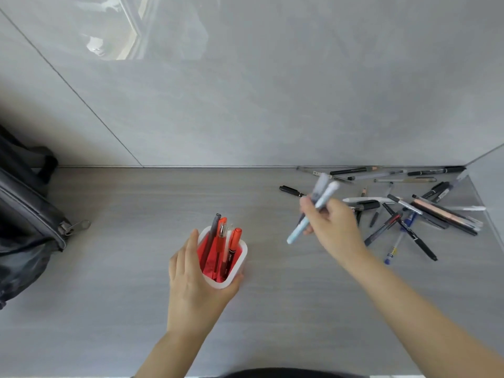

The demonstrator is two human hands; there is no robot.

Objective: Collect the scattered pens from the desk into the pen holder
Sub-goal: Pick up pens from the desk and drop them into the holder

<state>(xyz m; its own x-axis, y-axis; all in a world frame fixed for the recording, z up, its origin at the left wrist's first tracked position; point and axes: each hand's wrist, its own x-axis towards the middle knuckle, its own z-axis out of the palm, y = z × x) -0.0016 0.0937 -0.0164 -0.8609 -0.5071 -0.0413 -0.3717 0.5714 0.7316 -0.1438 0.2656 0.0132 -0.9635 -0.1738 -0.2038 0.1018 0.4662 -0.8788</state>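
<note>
I observe the left hand [191, 279] wrapped around the white pen holder [240, 261], thumb on its far-left wall and the fingers [236, 282] curled against its near side; the holder stands upright on the grey table [122, 268]. Inside it I count a dark grey pen [212, 233] and at least two orange-red pens [233, 248], all leaning tips-down against a red interior. The right hand [334, 227] is raised above the table, up and to the right of the holder, its fingers closed on two pens: a light blue pen [313, 214] angled down-left past the fingers, and a grey pen [318, 185], blurred, rising beside it. Behind and to the right of those fingers lies the scattered pile of pens [425, 211], mostly black, with a blue one [392, 251] and a peach-coloured one among them, spreading to the back wall. A black capped pen [291, 190] lies alone just left of the held pair. A dark bag [27, 227] rests far left of the holder.
</note>
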